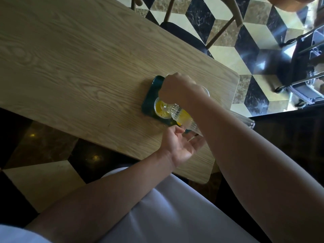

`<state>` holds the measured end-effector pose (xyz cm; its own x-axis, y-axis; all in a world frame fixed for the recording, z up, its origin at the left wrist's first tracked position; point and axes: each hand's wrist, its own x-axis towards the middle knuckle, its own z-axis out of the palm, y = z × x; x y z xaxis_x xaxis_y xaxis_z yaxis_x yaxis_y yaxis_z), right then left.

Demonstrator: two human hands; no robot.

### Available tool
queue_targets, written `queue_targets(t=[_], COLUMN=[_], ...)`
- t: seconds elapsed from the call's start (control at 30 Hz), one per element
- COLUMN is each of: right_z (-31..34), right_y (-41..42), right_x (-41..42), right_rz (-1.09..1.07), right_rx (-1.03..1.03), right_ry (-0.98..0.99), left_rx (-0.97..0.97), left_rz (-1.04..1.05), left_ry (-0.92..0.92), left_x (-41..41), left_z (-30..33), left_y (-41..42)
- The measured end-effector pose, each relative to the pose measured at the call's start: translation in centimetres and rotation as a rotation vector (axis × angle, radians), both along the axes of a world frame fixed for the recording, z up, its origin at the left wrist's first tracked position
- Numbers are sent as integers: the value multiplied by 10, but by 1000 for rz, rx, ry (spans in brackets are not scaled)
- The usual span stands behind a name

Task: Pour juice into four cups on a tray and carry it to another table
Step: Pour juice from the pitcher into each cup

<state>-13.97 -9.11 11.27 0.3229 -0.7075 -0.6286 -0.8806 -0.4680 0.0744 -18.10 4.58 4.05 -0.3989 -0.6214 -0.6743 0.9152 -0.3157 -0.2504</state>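
A dark green tray point(152, 92) lies near the table's right end. On it stands a clear cup point(161, 111) holding yellow juice. A ribbed glass bottle point(182, 116) with juice inside is tipped over, its mouth at this cup's rim. My right hand point(176, 89) is closed around the bottle's neck end from above and hides most of the tray. My left hand point(183, 143) is palm up under the bottle's body, fingers touching it. The rim of another cup point(207, 91) shows past my right wrist. The other cups are hidden.
The wooden table point(78, 64) stretches far to the left. A chair point(185, 35) with a dark seat stands at its far side. A metal trolley point(305, 71) is on the patterned floor to the right. The table's near edge runs just below my left hand.
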Motion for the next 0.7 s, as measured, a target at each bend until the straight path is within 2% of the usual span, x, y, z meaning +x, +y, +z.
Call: queue_targets(t=[0.23, 0.47, 0.7], right_z=[-6, -2, 8], right_y=[13, 8, -4], right_x=[7, -20, -4], right_rz=[65, -137, -371], right_rx=[8, 102, 277], right_ry=[17, -29, -423], left_rx=[45, 157, 209], left_rz=[-32, -116, -120], left_ry=[-24, -78, -501], left_x=[-1, 7, 61], left_z=[-6, 15, 13], left_y=[2, 16, 15])
